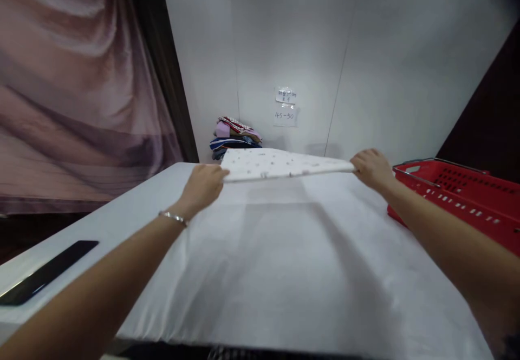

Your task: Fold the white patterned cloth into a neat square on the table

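A white cloth with small dark prints (272, 164) is stretched in the air above the white-covered table (280, 273). My left hand (206, 184), with a silver bracelet at the wrist, is closed on the cloth's left end. At the opposite end my right hand (371, 169) grips a bunched, narrower part of it. The near edge runs almost straight between both hands, while the far side sags back. What kind of garment or cloth this is cannot be made out.
Folded clothes (235, 139) are stacked at the table's back edge. A red plastic basket (459, 187) with a metal handle stands at the right. On the left lies a black flat device (49, 270). Paper labels (285, 115) hang on the back wall; a pinkish curtain (81, 89) hangs left.
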### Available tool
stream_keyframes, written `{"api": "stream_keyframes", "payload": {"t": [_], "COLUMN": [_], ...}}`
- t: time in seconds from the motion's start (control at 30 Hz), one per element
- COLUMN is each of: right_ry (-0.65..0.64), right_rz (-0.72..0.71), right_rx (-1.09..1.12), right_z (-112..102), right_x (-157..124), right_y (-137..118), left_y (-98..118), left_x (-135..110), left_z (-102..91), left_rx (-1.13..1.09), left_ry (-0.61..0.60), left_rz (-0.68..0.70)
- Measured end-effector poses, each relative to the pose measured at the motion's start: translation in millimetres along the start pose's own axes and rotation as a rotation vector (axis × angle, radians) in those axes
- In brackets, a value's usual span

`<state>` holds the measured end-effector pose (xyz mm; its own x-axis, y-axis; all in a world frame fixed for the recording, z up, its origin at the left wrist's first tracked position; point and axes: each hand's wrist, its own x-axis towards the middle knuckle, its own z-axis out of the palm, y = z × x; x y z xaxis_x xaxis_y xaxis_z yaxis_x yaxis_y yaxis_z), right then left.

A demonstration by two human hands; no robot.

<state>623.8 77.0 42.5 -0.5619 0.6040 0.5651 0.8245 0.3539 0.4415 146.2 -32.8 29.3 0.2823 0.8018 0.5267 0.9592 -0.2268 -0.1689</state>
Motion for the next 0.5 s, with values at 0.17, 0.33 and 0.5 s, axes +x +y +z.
{"api": "stream_keyframes", "payload": {"t": [0.17,0.33,0.5], "right_ry": [-0.238,-0.301,-0.361], "right_rz": [-0.172,-0.099,-0.060], "right_rx": [0.236,0.389,0.450], "right_z": [41,44,23], "right_x": [-128,-204,-221], "right_y": [-83,-122,-130], "left_y": [40,55,51], "left_x": [-116,-173,-188], "left_z": [82.9,96.6,83.0], "left_rx": [-0.218,-0.290,-0.271], "left_ry": [-0.226,-0.171,-0.184], "left_rz": [0.175,0.169,0.188]}}
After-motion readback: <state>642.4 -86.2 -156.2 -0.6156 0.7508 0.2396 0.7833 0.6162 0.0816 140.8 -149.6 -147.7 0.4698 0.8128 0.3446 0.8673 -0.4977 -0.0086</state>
